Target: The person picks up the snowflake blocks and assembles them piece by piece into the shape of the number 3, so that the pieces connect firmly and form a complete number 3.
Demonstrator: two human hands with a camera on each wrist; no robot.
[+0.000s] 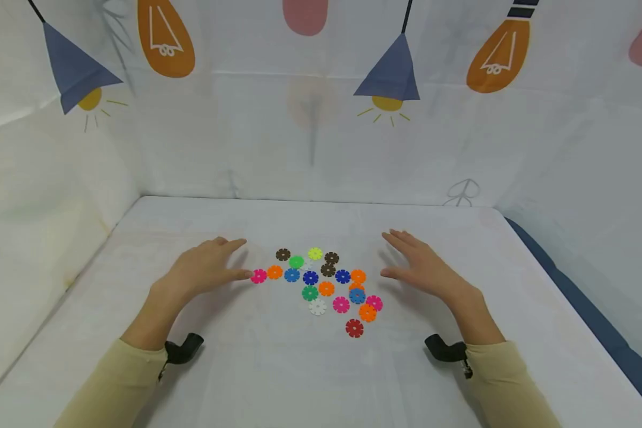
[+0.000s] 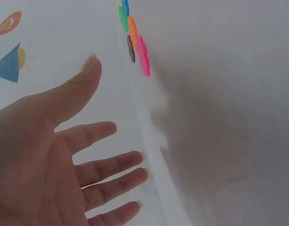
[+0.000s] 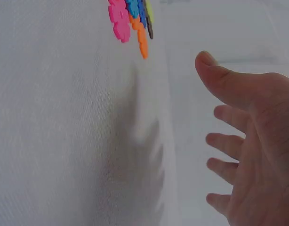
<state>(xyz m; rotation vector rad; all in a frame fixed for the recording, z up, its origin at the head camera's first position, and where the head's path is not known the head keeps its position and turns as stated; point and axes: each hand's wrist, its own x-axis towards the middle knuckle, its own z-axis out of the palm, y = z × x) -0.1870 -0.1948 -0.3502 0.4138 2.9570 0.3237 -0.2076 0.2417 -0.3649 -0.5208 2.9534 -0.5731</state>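
Note:
Several flat, notched plastic discs in many colours lie loosely spread on the white table, a few overlapping. My left hand (image 1: pixel 205 266) hovers at the left of them with fingers extended, its thumb close to a pink disc (image 1: pixel 258 276). On the other side, my right hand (image 1: pixel 419 261) is held above the table, fingers spread and nothing in them, nearest to an orange disc (image 1: pixel 358 276). A red disc (image 1: pixel 355 328) lies closest to me, and a yellow disc (image 1: pixel 315 254) sits at the far side. Both wrist views show bare palms and hand shadows on the cloth.
The table (image 1: pixel 278 380) has a white cover. A white curtain (image 1: pixel 246 137) printed with lamps and bulbs hangs behind its far edge. Black wrist-worn devices (image 1: pixel 184 349) show at both sleeve cuffs. Something dark blue (image 1: pixel 583 297) runs along the right side of the table.

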